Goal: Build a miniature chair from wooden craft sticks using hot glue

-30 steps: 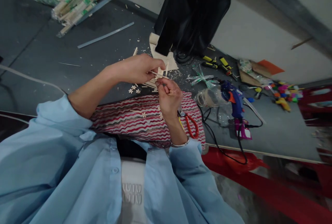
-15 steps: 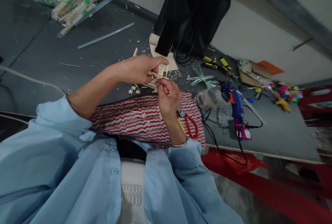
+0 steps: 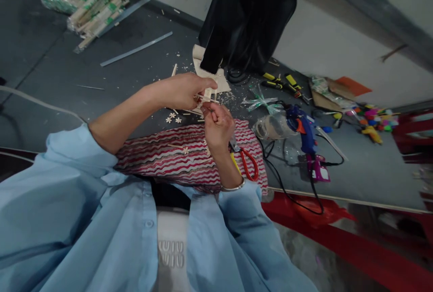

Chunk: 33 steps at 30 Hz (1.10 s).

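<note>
My left hand (image 3: 181,91) is closed in a pinch on a small piece made of thin pale wooden sticks (image 3: 207,98), held above the grey table. My right hand (image 3: 218,123) is curled shut just below it, its fingertips pinching the same stick piece from the near side. Both hands meet over the far edge of a red-and-white wavy striped cloth (image 3: 176,154). Tiny wooden flower shapes (image 3: 173,118) lie on the table beside my left wrist, and one more rests on the cloth.
Red-handled scissors (image 3: 246,161) lie by my right wrist. A blue glue gun (image 3: 304,132) with black cord sits to the right, near clear plastic wrap. A black bag (image 3: 248,17) stands behind. Bundles of wooden sticks (image 3: 91,6) lie far left; coloured bits (image 3: 370,120) far right.
Both hands stay pinched on the stick piece; my right hand has shifted slightly up and left against it. The view has tilted a little.
</note>
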### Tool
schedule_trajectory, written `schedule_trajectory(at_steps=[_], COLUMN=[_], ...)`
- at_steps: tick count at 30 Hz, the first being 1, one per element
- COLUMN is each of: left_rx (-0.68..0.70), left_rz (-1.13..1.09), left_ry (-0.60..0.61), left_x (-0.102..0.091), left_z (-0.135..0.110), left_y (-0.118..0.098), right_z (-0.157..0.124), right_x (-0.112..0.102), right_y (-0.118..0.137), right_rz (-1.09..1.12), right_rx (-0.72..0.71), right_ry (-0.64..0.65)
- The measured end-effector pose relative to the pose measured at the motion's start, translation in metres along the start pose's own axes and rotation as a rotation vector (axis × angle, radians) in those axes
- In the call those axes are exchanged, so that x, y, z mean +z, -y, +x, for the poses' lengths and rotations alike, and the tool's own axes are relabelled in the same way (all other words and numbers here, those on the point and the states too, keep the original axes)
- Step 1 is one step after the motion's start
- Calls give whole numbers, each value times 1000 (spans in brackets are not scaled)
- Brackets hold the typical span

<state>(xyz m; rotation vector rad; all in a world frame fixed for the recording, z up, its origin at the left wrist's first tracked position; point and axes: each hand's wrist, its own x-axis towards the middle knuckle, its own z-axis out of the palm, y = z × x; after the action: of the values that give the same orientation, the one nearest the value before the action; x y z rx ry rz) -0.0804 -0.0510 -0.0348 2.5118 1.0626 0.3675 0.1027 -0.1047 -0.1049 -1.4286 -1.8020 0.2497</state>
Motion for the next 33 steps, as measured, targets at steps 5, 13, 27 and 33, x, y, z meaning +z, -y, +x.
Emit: schedule_trajectory(at_steps=[5, 13, 27, 33], left_rx=[-36, 7, -45, -62], left_rz=[51, 10, 35, 38], left_ry=[6, 0, 46, 19], left_x=[-1, -3, -6, -4], left_z=[1, 3, 6, 6], left_y=[-2, -3, -8, -6], right_z=[1, 1, 1, 1], right_x=[1, 4, 4, 4], right_y=[-1, -1, -2, -2], right_rz=[-8, -14, -45, -44], right_rx=[-21, -30, -21, -19], right_ry=[-21, -36, -19, -24])
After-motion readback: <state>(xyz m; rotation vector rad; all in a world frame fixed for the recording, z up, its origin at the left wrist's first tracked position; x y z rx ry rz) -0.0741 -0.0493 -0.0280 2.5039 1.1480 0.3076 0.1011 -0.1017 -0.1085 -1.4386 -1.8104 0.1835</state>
